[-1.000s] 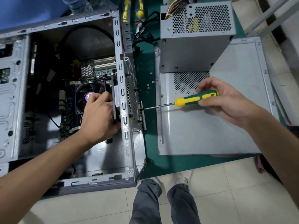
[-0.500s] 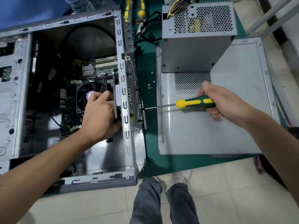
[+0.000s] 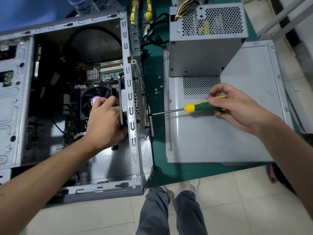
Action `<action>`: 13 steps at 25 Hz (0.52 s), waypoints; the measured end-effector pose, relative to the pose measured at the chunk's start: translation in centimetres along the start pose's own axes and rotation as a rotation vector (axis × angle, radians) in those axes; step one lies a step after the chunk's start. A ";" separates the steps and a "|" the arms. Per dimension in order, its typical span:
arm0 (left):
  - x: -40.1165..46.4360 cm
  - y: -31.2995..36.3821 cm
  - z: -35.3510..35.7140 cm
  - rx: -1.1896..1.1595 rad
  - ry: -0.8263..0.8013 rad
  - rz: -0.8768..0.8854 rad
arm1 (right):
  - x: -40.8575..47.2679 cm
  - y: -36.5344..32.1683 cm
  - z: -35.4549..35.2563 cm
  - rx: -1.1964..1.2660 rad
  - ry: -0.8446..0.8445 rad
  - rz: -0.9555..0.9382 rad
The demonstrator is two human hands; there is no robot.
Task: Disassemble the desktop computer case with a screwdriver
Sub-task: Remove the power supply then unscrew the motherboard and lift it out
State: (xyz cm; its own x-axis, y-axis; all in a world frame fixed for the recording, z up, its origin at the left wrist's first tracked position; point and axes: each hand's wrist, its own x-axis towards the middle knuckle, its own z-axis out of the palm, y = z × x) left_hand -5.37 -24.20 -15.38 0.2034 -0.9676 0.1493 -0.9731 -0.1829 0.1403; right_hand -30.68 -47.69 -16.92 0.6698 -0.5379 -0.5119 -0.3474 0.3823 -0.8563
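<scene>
Two bare hands at work: left hand [image 3: 105, 122] inside the open grey metal computer case [image 3: 130, 102], gripping the black rear fan [image 3: 122, 106]; right hand [image 3: 237, 107] pinching the green-and-yellow screwdriver [image 3: 199, 107], tip against the case's rear panel. Beyond, a grey perforated power supply box [image 3: 203, 39] on the flat grey side panel [image 3: 228, 133].

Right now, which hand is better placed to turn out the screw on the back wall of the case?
The right hand. It already holds the screwdriver, with the tip at the rear panel. The left hand is inside the case, gripping the black rear fan.
</scene>
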 end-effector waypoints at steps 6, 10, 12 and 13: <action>0.0 -0.2 0.2 0.002 0.018 0.001 | 0.1 -0.1 0.1 -0.200 0.010 0.069; 0.0 -0.1 0.2 -0.007 0.023 0.015 | 0.1 -0.2 -0.1 0.155 -0.054 -0.047; 0.0 -0.2 0.2 -0.007 0.012 0.024 | -0.3 -0.3 0.1 0.196 -0.079 -0.031; -0.1 -0.2 0.2 -0.008 0.009 0.023 | -0.5 -0.7 0.3 0.117 -0.057 0.017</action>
State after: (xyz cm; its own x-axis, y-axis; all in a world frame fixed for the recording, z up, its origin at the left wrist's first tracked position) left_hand -5.20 -24.12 -15.60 0.1821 -0.9699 0.1617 -0.9766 -0.1593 0.1446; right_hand -30.56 -47.45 -16.09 0.7017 -0.4883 -0.5188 -0.2825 0.4777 -0.8318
